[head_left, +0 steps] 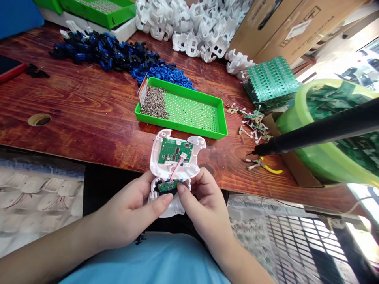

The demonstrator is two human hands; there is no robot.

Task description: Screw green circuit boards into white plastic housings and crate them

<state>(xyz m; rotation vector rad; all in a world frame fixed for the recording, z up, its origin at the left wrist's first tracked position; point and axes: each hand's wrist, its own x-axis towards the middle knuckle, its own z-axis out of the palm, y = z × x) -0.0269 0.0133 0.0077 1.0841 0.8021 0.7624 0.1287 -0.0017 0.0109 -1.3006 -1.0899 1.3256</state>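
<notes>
My left hand (133,209) and my right hand (204,201) grip a white plastic controller shell half (171,210) from both sides, at the table's front edge. Across this half lies a small green circuit board (168,185), with both thumbs on or close to it. A second white shell half (156,157) sits just beyond, holding a larger green circuit board (173,150). Thin red and white wires (177,167) join the two boards, ending in a white plug on the larger one. My fingers under the near half are hidden.
A green tray (195,112) with small screws stands ahead. Behind it lie blue and black plastic parts (109,51) and white shells (198,27). At right are stacked green boards (272,81), yellow-handled pliers (263,164), a bucket (291,118) and a hanging black screwdriver (310,134).
</notes>
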